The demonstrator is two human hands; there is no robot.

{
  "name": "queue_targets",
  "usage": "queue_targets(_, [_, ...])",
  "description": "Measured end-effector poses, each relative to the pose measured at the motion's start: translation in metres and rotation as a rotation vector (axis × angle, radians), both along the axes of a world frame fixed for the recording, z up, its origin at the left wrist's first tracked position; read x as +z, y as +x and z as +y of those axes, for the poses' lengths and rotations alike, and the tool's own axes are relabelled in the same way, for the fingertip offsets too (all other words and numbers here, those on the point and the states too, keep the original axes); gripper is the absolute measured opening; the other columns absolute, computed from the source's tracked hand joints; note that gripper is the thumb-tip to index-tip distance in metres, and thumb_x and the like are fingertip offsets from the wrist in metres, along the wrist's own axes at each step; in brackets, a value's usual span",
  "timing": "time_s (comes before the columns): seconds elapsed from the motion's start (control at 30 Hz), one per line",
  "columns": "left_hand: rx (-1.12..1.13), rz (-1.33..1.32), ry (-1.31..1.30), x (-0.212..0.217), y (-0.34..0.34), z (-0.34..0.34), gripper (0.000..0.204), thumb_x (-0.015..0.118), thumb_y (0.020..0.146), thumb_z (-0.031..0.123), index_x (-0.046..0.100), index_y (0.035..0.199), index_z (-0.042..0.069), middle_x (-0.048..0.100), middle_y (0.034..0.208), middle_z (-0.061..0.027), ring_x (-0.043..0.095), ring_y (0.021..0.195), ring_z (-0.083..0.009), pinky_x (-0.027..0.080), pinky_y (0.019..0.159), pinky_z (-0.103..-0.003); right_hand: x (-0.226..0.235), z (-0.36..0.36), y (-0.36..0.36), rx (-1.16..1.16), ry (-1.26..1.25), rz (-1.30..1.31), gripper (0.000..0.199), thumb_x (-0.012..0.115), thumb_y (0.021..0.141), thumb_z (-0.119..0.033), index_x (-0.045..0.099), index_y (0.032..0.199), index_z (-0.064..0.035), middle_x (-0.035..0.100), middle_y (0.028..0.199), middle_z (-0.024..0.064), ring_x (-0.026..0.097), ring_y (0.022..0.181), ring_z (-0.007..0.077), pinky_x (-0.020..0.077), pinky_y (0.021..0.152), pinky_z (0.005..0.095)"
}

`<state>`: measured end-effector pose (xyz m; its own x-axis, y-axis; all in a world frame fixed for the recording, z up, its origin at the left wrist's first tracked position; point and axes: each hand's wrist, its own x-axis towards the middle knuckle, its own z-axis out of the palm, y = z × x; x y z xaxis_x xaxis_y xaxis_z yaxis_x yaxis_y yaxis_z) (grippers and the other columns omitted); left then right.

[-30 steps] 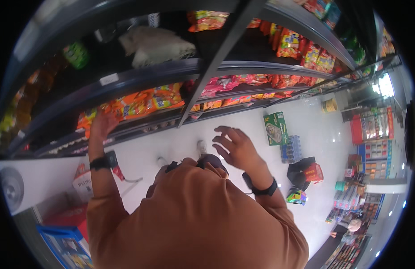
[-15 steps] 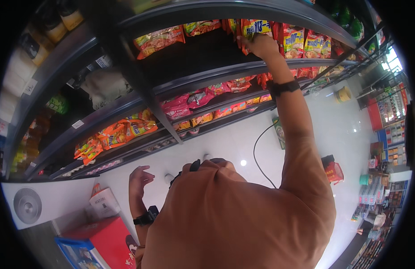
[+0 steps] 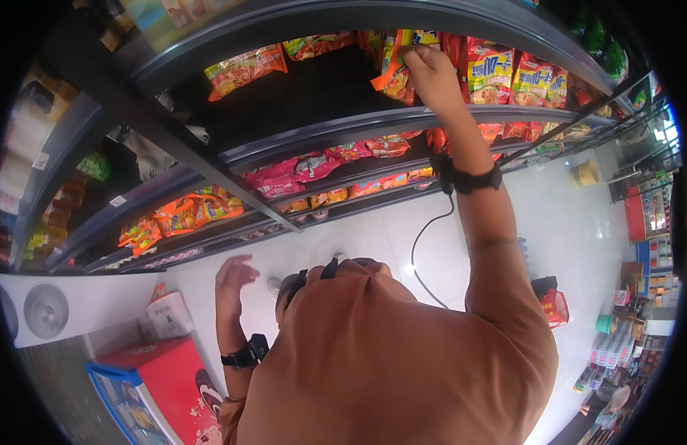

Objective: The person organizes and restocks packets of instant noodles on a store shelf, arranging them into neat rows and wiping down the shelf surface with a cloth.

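The reach is now made by the right hand (image 3: 436, 80), on the upper shelf well to the right of the slanting shelf post (image 3: 187, 150); a second ago, orange packets (image 3: 182, 215) left of that post are being touched by the left hand. The work is thus shifted from one side of the post to the other, and the left-hand packets are no longer touched.

The handled packet (image 3: 390, 81), orange and yellow, is found at the shelf's front edge, to the right of the post. It is closed on by the right hand, apparently pinched along its edge between thumb and fingers, though the fingertips are partly hidden and the firmness of the hold cannot be told. Compared with half a second ago, it is seen more tilted, with its orange edge swung toward the post. By this it is judged to be loosened from its place, but not yet lifted clear of the shelf.

Similar packets (image 3: 490, 74) are left standing just beyond the right hand, farther from the post. Nothing is held by the left hand (image 3: 233, 278); its fingers are loosely curled and parted, below and left of the post's lower end.
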<state>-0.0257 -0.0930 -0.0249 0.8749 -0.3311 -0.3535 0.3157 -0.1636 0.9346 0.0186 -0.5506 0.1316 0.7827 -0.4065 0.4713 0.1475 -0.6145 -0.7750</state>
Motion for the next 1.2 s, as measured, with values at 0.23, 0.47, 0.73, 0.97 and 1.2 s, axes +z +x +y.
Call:
queue_targets(0.23, [-0.197,-0.397,-0.396,0.073,0.016,-0.103,0.064,0.054,0.088,0.035,0.024,0.137,0.006,0.046,0.124,-0.0179,0.054,0.106,-0.0256,0.045,0.087,-0.035,0.014,0.088,-0.057,0.176,-0.37,-0.045,0.022,0.053,0.086,-0.016,0.049,0.07,-0.0012,0.052,0.057,0.0183,0.055,0.055,0.0359,0.0404,0.047,0.0401])
queue_targets(0.47, [-0.357,0.235,-0.592,0.116,0.006,-0.124,0.075,0.065,0.082,0.029,0.022,0.139,0.008,0.043,0.127,-0.0127,0.049,0.109,-0.0218,0.047,0.084,-0.038,-0.013,0.167,-0.096,0.723,-0.913,0.139,0.009,0.06,0.069,-0.012,0.052,0.068,-0.0077,0.053,0.059,0.0064,0.056,0.053,0.023,0.0432,0.047,0.0347])
queue_targets(0.73, [0.113,0.571,-0.589,-0.012,-0.002,-0.004,0.046,0.056,0.084,0.022,0.043,0.124,0.003,0.057,0.114,-0.0112,0.058,0.102,-0.0232,0.051,0.083,-0.041,-0.079,0.243,-0.075,1.167,-0.879,0.145,0.013,0.06,0.078,-0.018,0.055,0.074,-0.0063,0.056,0.072,0.0064,0.058,0.072,0.0225,0.0443,0.067,0.0346])
queue_targets(0.97, [0.71,0.237,-0.837,-0.007,0.042,0.121,0.042,0.047,0.088,0.02,0.04,0.124,0.0,0.053,0.12,-0.015,0.055,0.108,-0.0277,0.046,0.092,-0.043,-0.1,0.279,-0.049,1.116,-0.756,0.28,0.012,0.057,0.082,-0.018,0.055,0.076,-0.0079,0.055,0.07,0.006,0.056,0.066,0.0244,0.0448,0.063,0.0341])
queue_targets(1.2, [0.715,0.306,-0.91,-0.023,0.156,0.133,0.037,0.057,0.085,0.024,0.047,0.115,0.004,0.059,0.108,-0.0128,0.058,0.099,-0.0258,0.047,0.09,-0.043,-0.085,0.336,-0.037,1.039,-0.665,0.288,0.01,0.059,0.081,-0.015,0.055,0.076,-0.0078,0.054,0.069,0.0077,0.054,0.062,0.0263,0.0449,0.06,0.036])
